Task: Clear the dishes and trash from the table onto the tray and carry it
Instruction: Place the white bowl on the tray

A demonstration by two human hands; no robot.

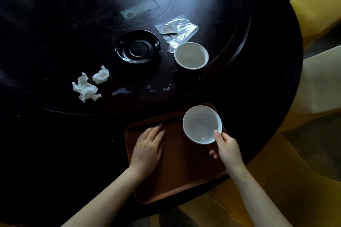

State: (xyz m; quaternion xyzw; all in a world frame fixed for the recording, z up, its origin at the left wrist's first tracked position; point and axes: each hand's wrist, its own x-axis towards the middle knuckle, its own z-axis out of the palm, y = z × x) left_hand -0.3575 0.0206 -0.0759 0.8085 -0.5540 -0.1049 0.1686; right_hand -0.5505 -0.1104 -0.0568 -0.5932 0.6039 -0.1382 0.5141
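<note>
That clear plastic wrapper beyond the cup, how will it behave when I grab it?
The clear plastic wrapper looks thin and creased, so it is probably floppy and very light. It lies nearly flat on the glossy table, so pinching a raised corner likely beats sliding. The scrap inside it may fall out.

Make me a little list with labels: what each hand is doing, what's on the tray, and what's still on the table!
left hand: left hand lies flat on the tray
right hand: right hand holds the white bowl by its rim
tray: brown tray at the near table edge; the bowl is over its far right corner
dishes left: black saucer, white-lined cup
trash left: two crumpled tissues, clear plastic wrapper
mess: small spills on the dark table
</note>
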